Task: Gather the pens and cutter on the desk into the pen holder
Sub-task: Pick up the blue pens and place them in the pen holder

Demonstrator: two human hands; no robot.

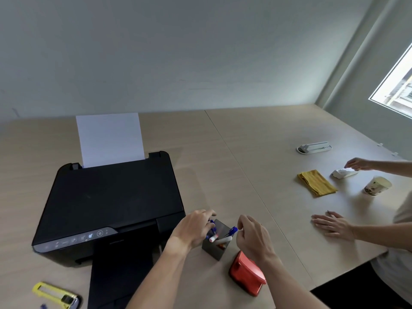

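Daylight enters from the bright, overexposed window (395, 85) at the upper right, washing the pale grey wall (178, 52) beside it lighter and leaving the left of the room dimmer, so the whole scene is soft and rather flat. The light wood-grain counter (256, 152) carries only faint, diffuse shadows, while the matte black printer (111, 197) shows a weak sheen across its lid. Wide-angle distortion bends the counter edges and tilts the walls, and the yellow plastic cutter (55, 295) at the lower left corner is slightly soft, as are both hands.
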